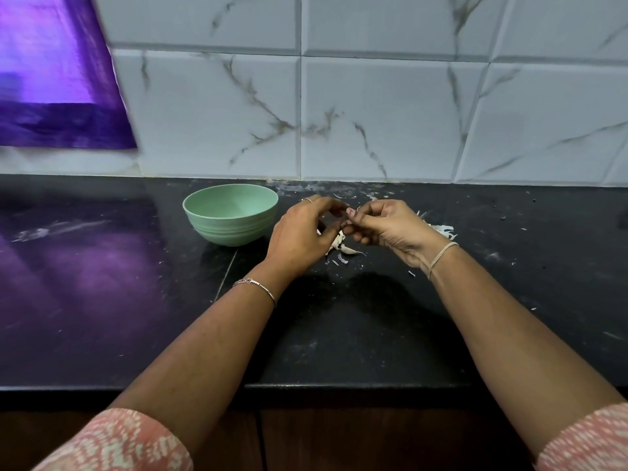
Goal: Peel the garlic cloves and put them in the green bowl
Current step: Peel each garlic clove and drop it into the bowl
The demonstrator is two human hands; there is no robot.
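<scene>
No text, label, brand, number or sign can be read. Nothing legible is borne by the green bowl [234,229], the purple sheet [61,79] or the marbled tiles [390,113].
</scene>
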